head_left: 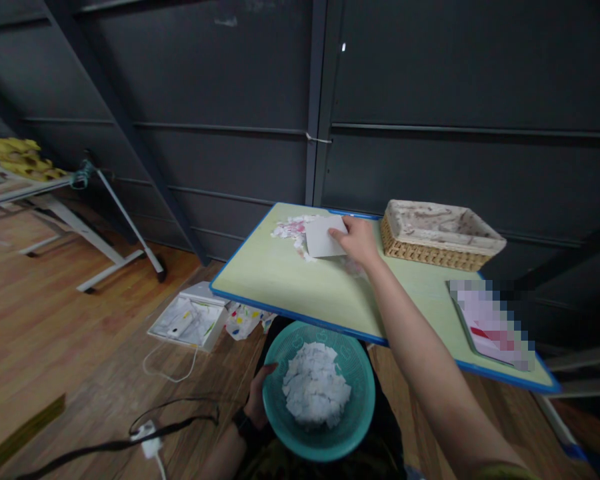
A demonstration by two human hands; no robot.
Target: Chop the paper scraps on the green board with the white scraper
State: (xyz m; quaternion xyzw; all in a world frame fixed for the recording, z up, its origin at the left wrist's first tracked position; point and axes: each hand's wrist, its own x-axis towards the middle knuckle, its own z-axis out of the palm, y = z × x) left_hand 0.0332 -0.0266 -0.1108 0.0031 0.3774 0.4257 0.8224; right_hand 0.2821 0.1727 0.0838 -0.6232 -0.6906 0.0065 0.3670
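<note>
My right hand [359, 240] reaches across the green table [290, 280] and pinches a white card [324, 236] held against the tabletop. Just left of the card lies a small heap of torn paper scraps [291, 229], white and pink. My left hand [258, 397] grips the left rim of a teal plastic basket [349, 400] held below the table's near edge. The basket holds a pile of white paper scraps [315, 392].
A wicker basket with cloth lining [437, 235] stands at the table's back right. A blurred paper [490, 323] lies at the right front. On the wooden floor are an open white box [190, 321], cables with a plug [150, 445], and a folding-table leg [125, 260].
</note>
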